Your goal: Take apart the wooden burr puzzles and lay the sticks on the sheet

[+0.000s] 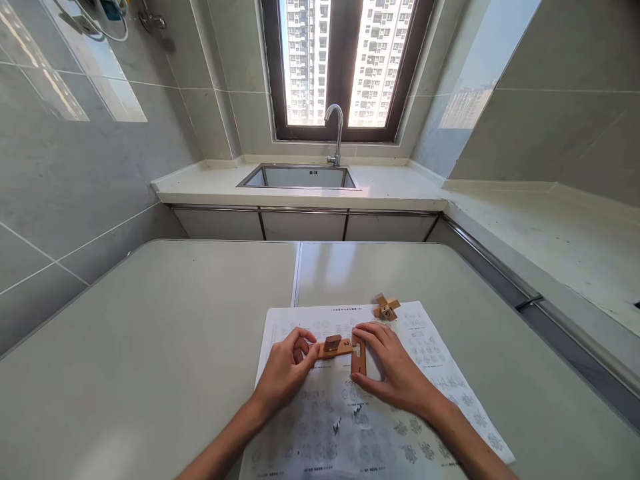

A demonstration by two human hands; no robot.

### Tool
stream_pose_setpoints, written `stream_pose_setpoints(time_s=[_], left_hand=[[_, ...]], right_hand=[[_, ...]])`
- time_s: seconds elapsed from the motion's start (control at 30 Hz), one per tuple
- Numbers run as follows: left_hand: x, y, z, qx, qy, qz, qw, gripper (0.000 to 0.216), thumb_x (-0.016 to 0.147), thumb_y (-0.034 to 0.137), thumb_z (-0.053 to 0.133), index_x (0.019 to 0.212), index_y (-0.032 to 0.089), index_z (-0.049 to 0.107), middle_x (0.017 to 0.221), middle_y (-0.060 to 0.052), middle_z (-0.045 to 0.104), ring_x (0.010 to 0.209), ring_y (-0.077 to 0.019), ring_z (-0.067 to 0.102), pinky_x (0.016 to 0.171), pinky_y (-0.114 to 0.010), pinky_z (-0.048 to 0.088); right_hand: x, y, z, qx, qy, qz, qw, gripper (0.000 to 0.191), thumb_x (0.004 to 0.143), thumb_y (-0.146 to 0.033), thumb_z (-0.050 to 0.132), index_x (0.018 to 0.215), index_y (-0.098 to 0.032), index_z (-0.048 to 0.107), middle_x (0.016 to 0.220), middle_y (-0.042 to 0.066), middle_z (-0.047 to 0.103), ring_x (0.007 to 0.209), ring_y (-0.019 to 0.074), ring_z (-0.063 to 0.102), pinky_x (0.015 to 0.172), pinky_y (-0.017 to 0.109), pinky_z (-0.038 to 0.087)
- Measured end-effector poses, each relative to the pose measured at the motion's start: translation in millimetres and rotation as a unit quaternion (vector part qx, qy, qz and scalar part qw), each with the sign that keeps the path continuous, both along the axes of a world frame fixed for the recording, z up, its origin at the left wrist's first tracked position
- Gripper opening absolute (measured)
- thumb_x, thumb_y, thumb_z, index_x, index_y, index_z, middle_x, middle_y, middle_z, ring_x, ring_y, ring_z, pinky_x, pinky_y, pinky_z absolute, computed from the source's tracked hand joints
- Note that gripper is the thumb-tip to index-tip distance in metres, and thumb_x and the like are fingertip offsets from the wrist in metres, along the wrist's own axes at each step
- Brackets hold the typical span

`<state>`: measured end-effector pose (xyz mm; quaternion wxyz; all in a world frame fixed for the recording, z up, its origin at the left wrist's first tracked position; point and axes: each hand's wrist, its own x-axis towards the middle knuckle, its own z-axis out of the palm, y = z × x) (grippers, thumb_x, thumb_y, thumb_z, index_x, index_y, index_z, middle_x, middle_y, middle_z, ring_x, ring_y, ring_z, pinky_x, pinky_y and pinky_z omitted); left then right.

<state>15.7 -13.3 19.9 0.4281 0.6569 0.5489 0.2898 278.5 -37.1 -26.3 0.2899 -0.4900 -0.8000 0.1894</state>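
A printed sheet of diagrams (380, 413) lies on the pale table (150, 347). On it rest wooden puzzle bars: one horizontal bar (334, 347) with a dark notch and a number label, and one upright bar (359, 357) crossing its right end. My left hand (285, 367) pinches the left end of the horizontal bar with curled fingers. My right hand (393, 367) has its fingers closed on the upright bar, thumb below and fingers above. A small assembled wooden cross (386, 307) sits at the sheet's far edge, untouched.
Beyond the table runs a white counter with a steel sink (300, 177) and a curved tap (336, 133) under a window. A second counter (550, 233) runs along the right wall. Grey tiled walls stand to the left and right.
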Motion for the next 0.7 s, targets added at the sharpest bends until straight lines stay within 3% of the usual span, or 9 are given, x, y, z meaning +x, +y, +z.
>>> stream_pose_setpoints(time_s=[0.33, 0.43, 0.57, 0.7], left_hand=[[3, -3, -11.2, 0.064, 0.073, -0.016, 0.995, 0.027, 0.100, 0.048, 0.054, 0.100, 0.022, 0.062, 0.069, 0.004, 0.060, 0.059, -0.0156, 0.054, 0.057, -0.025, 0.037], [6, -8, -16.5, 0.102, 0.128, -0.036, 0.986, 0.024, 0.102, 0.045, 0.052, 0.100, 0.023, 0.062, 0.070, 0.003, 0.066, 0.057, -0.0156, 0.057, 0.057, -0.025, 0.037], [7, -13, -22.5, 0.144, 0.150, -0.083, 0.975, 0.022, 0.104, 0.040, 0.048, 0.107, 0.024, 0.064, 0.075, 0.003, 0.071, 0.056, -0.0152, 0.059, 0.060, -0.026, 0.040], [4, -13, -22.2, 0.140, 0.134, -0.096, 0.976, 0.023, 0.104, 0.039, 0.049, 0.113, 0.024, 0.063, 0.075, 0.003, 0.070, 0.055, -0.0149, 0.059, 0.059, -0.026, 0.042]], right_hand=[[-12, -2, 1.5, 0.030, 0.086, 0.017, 0.996, 0.055, 0.096, -0.033, 0.071, 0.146, -0.029, 0.049, 0.148, 0.014, 0.051, 0.139, 0.0336, 0.048, 0.114, 0.056, 0.046], [-22, -2, 6.7, 0.063, 0.124, 0.044, 0.989, 0.046, 0.099, -0.026, 0.067, 0.143, -0.029, 0.055, 0.136, 0.013, 0.062, 0.131, 0.0319, 0.054, 0.110, 0.054, 0.050], [-28, -1, 9.8, 0.105, 0.159, 0.073, 0.979, 0.024, 0.102, -0.018, 0.062, 0.121, -0.030, 0.071, 0.109, 0.007, 0.072, 0.112, 0.0277, 0.064, 0.101, 0.050, 0.055], [-25, -3, 4.0, 0.101, 0.164, 0.078, 0.978, 0.025, 0.102, -0.018, 0.063, 0.121, -0.030, 0.073, 0.104, 0.007, 0.073, 0.098, 0.0247, 0.066, 0.087, 0.043, 0.058]])
